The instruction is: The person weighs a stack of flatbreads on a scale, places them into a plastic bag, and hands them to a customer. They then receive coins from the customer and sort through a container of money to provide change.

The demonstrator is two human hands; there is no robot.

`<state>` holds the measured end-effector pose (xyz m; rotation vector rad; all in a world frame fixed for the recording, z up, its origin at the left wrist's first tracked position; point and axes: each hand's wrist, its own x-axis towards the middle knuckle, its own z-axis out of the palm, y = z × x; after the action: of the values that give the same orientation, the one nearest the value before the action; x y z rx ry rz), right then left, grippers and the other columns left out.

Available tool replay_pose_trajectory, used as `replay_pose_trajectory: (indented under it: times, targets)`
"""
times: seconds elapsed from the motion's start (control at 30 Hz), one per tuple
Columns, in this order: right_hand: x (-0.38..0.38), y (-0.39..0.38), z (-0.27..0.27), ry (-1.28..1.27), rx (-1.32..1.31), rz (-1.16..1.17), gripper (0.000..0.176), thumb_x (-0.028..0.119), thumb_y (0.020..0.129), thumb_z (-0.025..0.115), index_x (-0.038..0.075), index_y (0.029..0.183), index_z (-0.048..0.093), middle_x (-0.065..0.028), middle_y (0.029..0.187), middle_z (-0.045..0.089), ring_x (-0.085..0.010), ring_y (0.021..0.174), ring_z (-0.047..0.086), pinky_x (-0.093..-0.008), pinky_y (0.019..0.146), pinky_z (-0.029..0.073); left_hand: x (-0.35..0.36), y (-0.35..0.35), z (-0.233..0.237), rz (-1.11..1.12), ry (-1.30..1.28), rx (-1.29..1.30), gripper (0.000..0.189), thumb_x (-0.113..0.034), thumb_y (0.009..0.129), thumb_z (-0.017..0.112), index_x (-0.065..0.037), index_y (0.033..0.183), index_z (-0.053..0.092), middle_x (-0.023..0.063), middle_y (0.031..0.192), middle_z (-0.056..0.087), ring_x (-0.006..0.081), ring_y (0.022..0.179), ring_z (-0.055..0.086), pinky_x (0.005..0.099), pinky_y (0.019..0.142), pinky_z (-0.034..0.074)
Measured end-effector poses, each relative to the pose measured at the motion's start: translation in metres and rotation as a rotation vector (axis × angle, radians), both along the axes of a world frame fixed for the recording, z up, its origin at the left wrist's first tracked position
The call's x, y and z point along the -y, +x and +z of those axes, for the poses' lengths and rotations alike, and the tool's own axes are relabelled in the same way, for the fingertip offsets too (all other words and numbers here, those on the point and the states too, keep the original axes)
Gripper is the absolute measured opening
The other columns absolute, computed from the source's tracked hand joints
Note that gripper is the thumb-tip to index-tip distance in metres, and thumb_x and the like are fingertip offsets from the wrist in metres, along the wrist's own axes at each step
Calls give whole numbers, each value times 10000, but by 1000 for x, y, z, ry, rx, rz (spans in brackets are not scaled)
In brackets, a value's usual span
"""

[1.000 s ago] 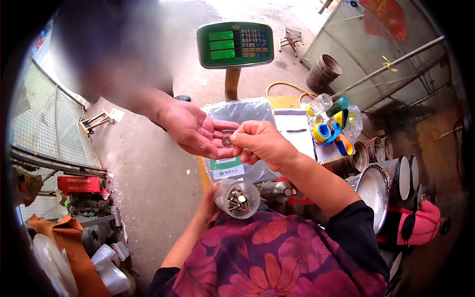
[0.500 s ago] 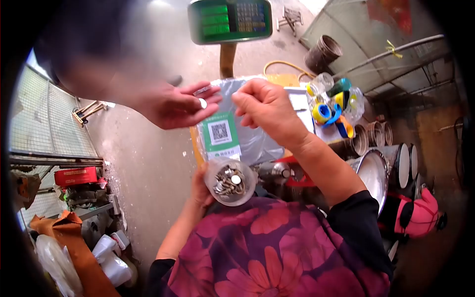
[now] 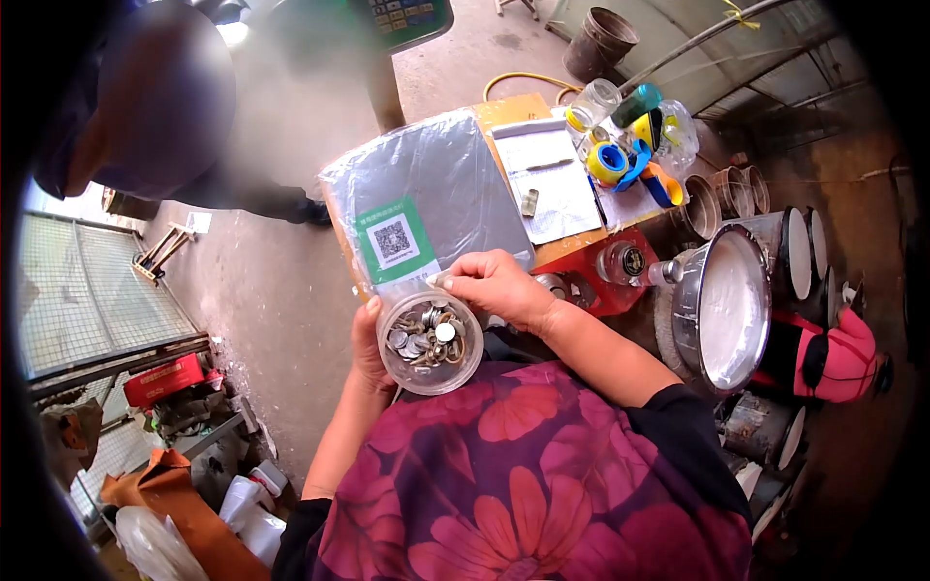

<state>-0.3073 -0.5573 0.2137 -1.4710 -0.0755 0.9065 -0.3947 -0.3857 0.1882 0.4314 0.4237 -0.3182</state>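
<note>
My left hand point(image 3: 369, 344) is wrapped round the side of a clear round plastic tub point(image 3: 472, 363), held in front of my chest. Silver coins point(image 3: 412, 341) and other small metal pieces lie inside it. At the tub's far rim my right hand point(image 3: 504, 292) is closed in a pinch. Something small and pale shows at its fingertips, too small to make out. Just beyond the tub lies a green card with a QR code point(image 3: 395, 240), on a plastic-wrapped grey surface point(image 3: 441, 165).
On the table to the right are a notepad point(image 3: 554, 189), a yellow-and-blue tape roll point(image 3: 608, 163) and a plastic jar point(image 3: 596, 102). A large metal basin point(image 3: 733, 310) stands at right. Another person point(image 3: 160, 107) is at upper left, beside the scale display point(image 3: 412, 17).
My right hand has drawn back from near the other person's open hand to the tub's rim. That person's hand has withdrawn. My view has shifted.
</note>
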Motion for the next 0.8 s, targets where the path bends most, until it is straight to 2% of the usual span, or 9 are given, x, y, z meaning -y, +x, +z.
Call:
replay_pose_trajectory:
  times: [0.13,0.17,0.27,0.33,0.47,0.57,0.6,0.7,0.8]
  targets:
    - [16,12,-9,68,208,-252,157,117,852,547,-10,903,626,-4,745,601,-60,683,543,-222,607,453,12,10,12,-89,-131,83,645,-464,729,559,45,1120,498,191,1028,594,283,900,604,394,802,506]
    - [21,13,12,116,204,-310,153,109,862,538,-2,922,625,1,743,593,-53,670,534,-208,597,446,12,8,-4,-112,-60,111,859,-639,784,298,98,1215,390,331,1178,451,371,980,557,425,829,480]
    - [24,10,62,74,233,-342,152,103,881,523,13,954,623,11,742,576,-41,648,516,-182,583,432,7,7,-22,-3,-182,-2,601,-438,742,563,30,1114,510,187,1059,584,290,941,588,407,848,482]
    - [22,-1,80,106,173,-294,146,99,879,531,1,947,617,19,741,569,-29,656,505,-175,588,427,14,12,-19,23,-145,-23,587,-437,741,574,20,1107,520,165,1032,598,285,924,592,407,850,480]
    - [2,3,45,34,550,-337,105,60,841,561,-8,910,601,7,731,593,-36,679,520,-204,599,440,28,27,-8,40,12,-2,619,-476,734,574,-4,1132,518,151,1063,582,277,960,570,417,871,457]
    - [3,18,46,-5,738,-276,40,28,840,564,-7,856,575,30,735,558,-15,682,475,-172,596,407,19,43,-28,34,-5,17,637,-509,742,537,-16,1145,509,141,1097,565,279,1005,546,424,907,424]
    - [3,24,55,-101,893,-239,55,67,785,598,23,816,586,-120,725,609,-192,627,603,-267,569,455,16,50,-27,25,-16,32,626,-501,744,534,-20,1143,509,139,1099,564,280,1006,545,423,903,424]
    - [0,35,70,-96,1005,-129,74,111,754,619,45,784,604,-122,725,581,-267,667,579,-323,598,451,5,67,-13,-1,33,109,603,-473,750,545,-83,1205,472,112,1129,557,266,1020,550,430,874,454]
    - [0,36,72,-388,1231,21,106,135,747,635,43,790,607,-119,740,579,-269,702,577,-337,617,454,6,75,3,41,41,89,561,-480,765,520,-49,1125,523,117,1050,583,251,946,568,417,817,462]
